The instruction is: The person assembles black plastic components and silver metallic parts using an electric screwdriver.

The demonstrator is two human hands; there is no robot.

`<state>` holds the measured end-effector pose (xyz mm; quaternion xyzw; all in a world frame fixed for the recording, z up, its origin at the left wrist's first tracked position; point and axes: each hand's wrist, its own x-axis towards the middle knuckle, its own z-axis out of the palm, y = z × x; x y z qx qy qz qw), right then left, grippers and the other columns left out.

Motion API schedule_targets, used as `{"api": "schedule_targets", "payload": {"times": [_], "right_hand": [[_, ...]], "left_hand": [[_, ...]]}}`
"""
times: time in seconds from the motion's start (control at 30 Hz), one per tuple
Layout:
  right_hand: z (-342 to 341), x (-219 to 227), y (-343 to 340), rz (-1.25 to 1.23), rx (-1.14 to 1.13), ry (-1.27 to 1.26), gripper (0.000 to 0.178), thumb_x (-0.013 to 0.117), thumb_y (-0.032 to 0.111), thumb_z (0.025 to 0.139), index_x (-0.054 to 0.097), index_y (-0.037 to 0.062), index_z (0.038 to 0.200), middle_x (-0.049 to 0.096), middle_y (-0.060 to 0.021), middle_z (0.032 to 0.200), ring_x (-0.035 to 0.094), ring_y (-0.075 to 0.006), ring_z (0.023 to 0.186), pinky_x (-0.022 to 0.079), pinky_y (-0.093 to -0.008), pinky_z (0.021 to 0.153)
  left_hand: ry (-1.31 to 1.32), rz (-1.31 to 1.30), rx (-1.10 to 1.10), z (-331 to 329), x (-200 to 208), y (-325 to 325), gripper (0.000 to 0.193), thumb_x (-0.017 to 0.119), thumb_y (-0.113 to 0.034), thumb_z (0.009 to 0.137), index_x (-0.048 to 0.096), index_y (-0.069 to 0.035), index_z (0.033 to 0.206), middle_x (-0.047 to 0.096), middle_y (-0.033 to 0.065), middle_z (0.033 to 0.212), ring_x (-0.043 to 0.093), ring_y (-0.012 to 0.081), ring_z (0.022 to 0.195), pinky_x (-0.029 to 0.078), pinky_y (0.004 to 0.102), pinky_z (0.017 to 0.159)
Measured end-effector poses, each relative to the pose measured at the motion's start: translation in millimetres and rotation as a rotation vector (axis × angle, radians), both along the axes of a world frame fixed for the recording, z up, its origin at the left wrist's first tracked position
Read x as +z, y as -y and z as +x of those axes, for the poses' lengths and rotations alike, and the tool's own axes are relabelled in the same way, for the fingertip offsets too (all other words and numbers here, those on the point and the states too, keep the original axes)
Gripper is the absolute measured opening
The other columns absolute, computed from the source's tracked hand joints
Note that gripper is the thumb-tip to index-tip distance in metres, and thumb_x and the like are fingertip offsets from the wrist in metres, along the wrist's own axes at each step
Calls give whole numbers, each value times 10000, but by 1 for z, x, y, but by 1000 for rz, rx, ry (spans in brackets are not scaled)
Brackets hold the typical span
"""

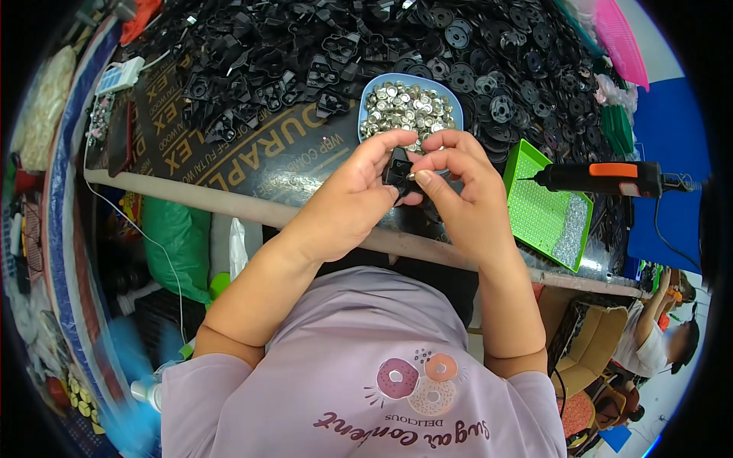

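Both hands meet above the near edge of the counter, where a pale strip runs along a dark sheet printed with gold lettering. The left hand and right hand pinch one small black plastic part between them, fingers closed narrowly on it. Just behind the hands sits a blue bowl filled with small round shiny metal caps. A heap of black moulded plastic parts covers most of the far counter, leaving little bare room. To the right a bright green square tray, finely dotted, lies tilted near the edge, and a black electric screwdriver with an orange band rests over it. A white power strip lies at far left.
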<state>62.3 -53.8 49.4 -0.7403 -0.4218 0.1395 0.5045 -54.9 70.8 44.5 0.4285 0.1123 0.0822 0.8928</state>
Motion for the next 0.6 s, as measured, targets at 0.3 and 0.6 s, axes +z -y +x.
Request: {"api": "schedule_targets", "payload": {"times": [0.3, 0.6], "right_hand": [[-5, 2, -3, -48, 31, -125, 70, 634, -38, 823, 653, -44, 890, 523, -100, 1064, 583, -133, 840, 585, -232, 609], [-14, -10, -3, 78, -113, -57, 114, 686, 15, 777, 665, 18, 889, 623, -85, 954, 624, -165, 769, 487, -252, 626]], "left_hand": [[-1, 114, -3, 1, -2, 2, 545, 389, 108, 838, 345, 1, 1370, 440, 107, 1318, 457, 155, 1192, 430, 295, 961], [0, 126, 18, 1, -5, 3, 526, 399, 111, 840, 361, 1, 1353, 458, 113, 1284, 478, 162, 1171, 452, 306, 944]]}}
